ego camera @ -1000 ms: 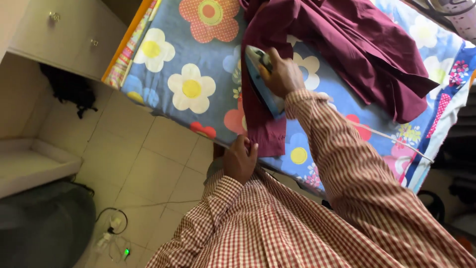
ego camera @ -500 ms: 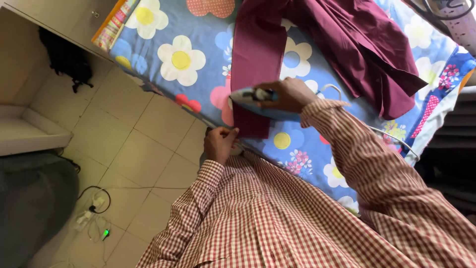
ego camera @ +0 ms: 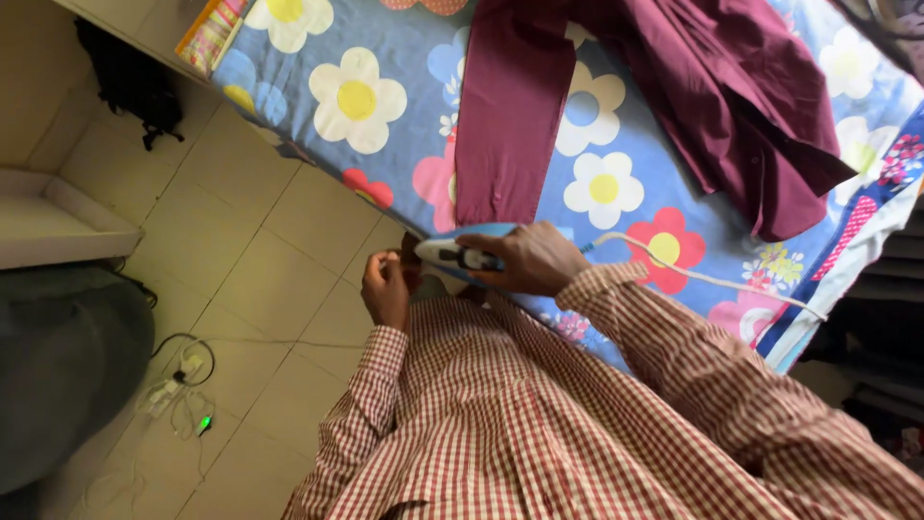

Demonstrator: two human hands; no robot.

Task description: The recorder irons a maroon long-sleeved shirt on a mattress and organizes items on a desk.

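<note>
A maroon shirt (ego camera: 674,87) lies on a blue flowered sheet (ego camera: 356,106) covering a table. One sleeve (ego camera: 505,125) stretches flat toward me. My right hand (ego camera: 534,260) grips the handle of a blue and white iron (ego camera: 462,252), which sits at the sleeve's near end by the table's edge. My left hand (ego camera: 385,287) is closed just left of the iron, at the table's edge, pinching the sleeve's cuff, though the cuff itself is mostly hidden. The iron's white cord (ego camera: 712,279) trails right across the sheet.
A tiled floor (ego camera: 260,260) lies to the left, with a power strip and cables (ego camera: 178,395) showing a green light. A dark rounded object (ego camera: 67,376) and a pale shelf (ego camera: 58,231) stand at far left. A black bundle (ego camera: 130,82) hangs near the cabinet.
My right hand has slid the iron down the sleeve toward me, from mid-sleeve to its near end at the table's edge. My left hand stayed at the cuff.
</note>
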